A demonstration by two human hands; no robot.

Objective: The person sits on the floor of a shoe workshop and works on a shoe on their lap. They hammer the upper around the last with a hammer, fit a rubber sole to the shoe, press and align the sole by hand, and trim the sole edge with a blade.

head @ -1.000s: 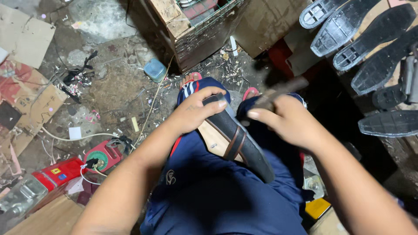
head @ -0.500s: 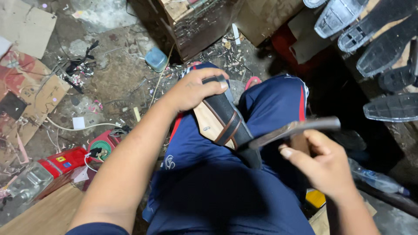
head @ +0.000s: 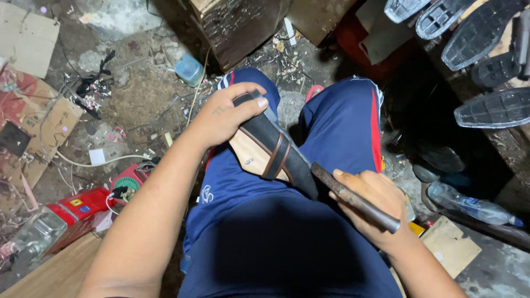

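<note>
A black sandal (head: 276, 149) with a brown strap and a tan insole lies across my left thigh, sole side partly up. My left hand (head: 223, 113) grips its far end, thumb over the toe. My right hand (head: 375, 201) holds a rusty metal tool (head: 353, 196) by its long handle, low beside my right thigh, with the tool's upper end touching the sandal's near end. I sit in blue shorts (head: 265, 232) with red and white side stripes.
Several black shoe soles (head: 480, 66) lie on a bench at the upper right. A wooden block (head: 237, 22) stands ahead of my knees. A red device (head: 83, 207), cables and cardboard litter the floor at left. A plastic bottle (head: 469, 204) lies at right.
My right hand has drawn the tool down and back from above the sandal to beside my right thigh. The left hand keeps its grip on the sandal's far end.
</note>
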